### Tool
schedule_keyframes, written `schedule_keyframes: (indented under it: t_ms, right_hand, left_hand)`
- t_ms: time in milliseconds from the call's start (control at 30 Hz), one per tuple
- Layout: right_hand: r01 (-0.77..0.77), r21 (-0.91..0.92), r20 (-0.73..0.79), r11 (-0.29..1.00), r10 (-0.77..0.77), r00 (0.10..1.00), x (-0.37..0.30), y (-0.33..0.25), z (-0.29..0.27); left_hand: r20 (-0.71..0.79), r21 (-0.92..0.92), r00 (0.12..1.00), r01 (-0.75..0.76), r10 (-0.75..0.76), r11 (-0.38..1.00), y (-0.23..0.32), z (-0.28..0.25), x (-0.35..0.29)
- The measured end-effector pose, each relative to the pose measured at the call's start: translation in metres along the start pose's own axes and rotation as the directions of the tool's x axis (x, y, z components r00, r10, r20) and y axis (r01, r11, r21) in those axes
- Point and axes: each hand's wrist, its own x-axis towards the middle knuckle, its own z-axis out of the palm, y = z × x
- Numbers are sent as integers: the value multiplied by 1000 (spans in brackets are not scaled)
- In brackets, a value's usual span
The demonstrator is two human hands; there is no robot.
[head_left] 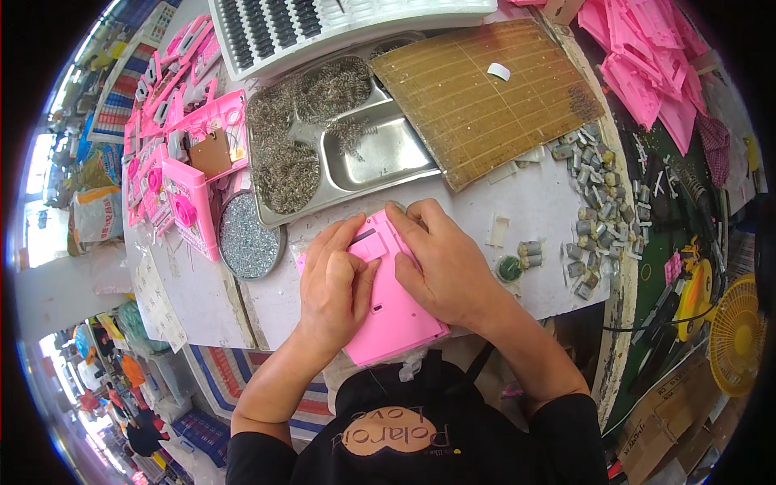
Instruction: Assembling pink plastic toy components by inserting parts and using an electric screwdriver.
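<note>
Just below the metal tray (388, 149), left hand (335, 279) and right hand (440, 263) hold the pink casing (396, 315), grip closed, so far as visible.

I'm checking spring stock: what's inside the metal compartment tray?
The tray holds heaped coiled metal springs on its left and upper middle, with a smaller clump in its partly bare compartment. The brown board covers part of its right side; whatever lies underneath cannot be seen.

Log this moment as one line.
left hand: holds pink casing | right hand: holds pink casing | beyond: metal tray with springs | right: grey cylinders
</note>
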Motion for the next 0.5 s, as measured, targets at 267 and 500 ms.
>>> schedule_keyframes:
  t_ms: [267,500]
  right_hand:
    - [6,66,11,998,-7,1000,-1,8,0]
    - [105,140,-106,985,-91,990,7,16,-9]
  left_hand:
    - [-14,-14,1000,-9,8,1000,-3,1,-1]
    - [-71,-81,996,-53,47,995,-5,-8,-6]
